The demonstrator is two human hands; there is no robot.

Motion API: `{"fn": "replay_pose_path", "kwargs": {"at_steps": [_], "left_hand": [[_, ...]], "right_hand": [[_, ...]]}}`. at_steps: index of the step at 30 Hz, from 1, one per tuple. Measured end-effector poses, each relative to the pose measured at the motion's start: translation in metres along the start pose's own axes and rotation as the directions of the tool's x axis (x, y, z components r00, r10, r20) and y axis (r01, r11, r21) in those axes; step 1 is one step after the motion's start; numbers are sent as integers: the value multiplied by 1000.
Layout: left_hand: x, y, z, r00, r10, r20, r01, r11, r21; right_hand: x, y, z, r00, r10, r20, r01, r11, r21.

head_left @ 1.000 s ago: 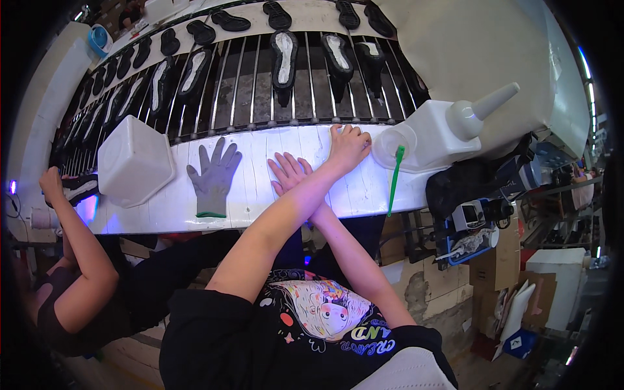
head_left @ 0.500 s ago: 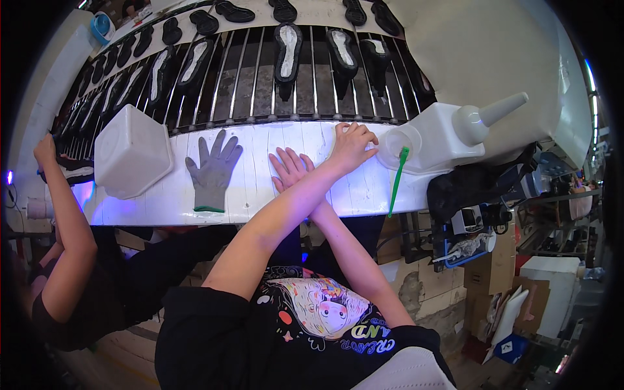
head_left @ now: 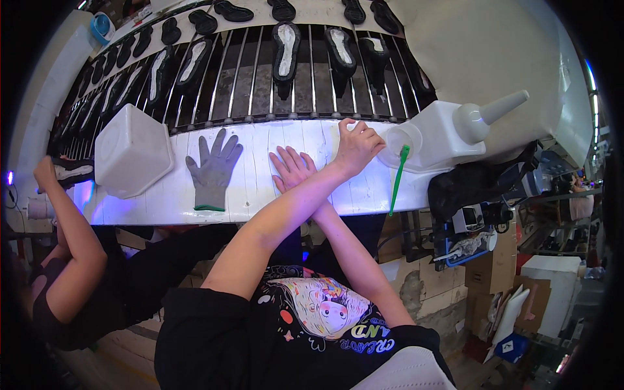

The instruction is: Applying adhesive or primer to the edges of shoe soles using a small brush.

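My forearms cross above the white worktable (head_left: 260,195). My left hand (head_left: 357,148) lies on the right, its fingers loosely bent and apart, beside a translucent round dish (head_left: 398,138). Nothing shows in it, though its palm is hidden. Flat on the table, fingers spread, my right hand (head_left: 294,168) reaches out from under the left forearm. A green-handled brush or stick (head_left: 398,179) leans out of the dish. Left of my hands lies a grey work glove (head_left: 213,170) with a green cuff.
Behind the table edge, a rack of metal rods (head_left: 250,78) carries several black shoes with white-coated bottoms (head_left: 286,51); black soles (head_left: 233,11) line the far ledge. A white bottle (head_left: 448,133) and white hexagonal container (head_left: 133,153) flank me. At left, a co-worker's hand (head_left: 45,174) is at a shoe (head_left: 71,171).
My left hand has shifted slightly right, its fingers lifting and bending a little. My right hand stays put. The co-worker's hand has lowered a little, with a shoe now beside it.
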State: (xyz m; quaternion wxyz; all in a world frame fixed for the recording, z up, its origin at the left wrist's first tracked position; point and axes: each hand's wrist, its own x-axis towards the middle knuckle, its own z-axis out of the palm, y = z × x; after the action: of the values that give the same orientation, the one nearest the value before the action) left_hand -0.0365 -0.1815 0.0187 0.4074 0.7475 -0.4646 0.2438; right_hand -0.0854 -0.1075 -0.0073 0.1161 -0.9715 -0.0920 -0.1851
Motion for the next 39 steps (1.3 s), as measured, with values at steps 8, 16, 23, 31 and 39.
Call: {"fn": "replay_pose_path", "kwargs": {"at_steps": [8,16,23,31,39], "left_hand": [[4,8,6,999,-30,-15,30,1000,5],[3,7,8,958,-280,59,283,958,-51],[-2,-18,2,964,-232,133,250,959,-138],[-1,-7,11,959,-212,186,259,924,-280],[0,-6,12,977,-182,112,206,941,-270]], "right_hand": [[0,1,-3,1000,9,-3,-9,1000,1],[1,0,-5,1000,1,3,-1,1000,10],[-2,1,2,1000,-4,-4,4,1000,-1],[0,2,0,999,-6,-35,7,1000,29],[1,0,-2,1000,2,-16,-2,1000,26]]}}
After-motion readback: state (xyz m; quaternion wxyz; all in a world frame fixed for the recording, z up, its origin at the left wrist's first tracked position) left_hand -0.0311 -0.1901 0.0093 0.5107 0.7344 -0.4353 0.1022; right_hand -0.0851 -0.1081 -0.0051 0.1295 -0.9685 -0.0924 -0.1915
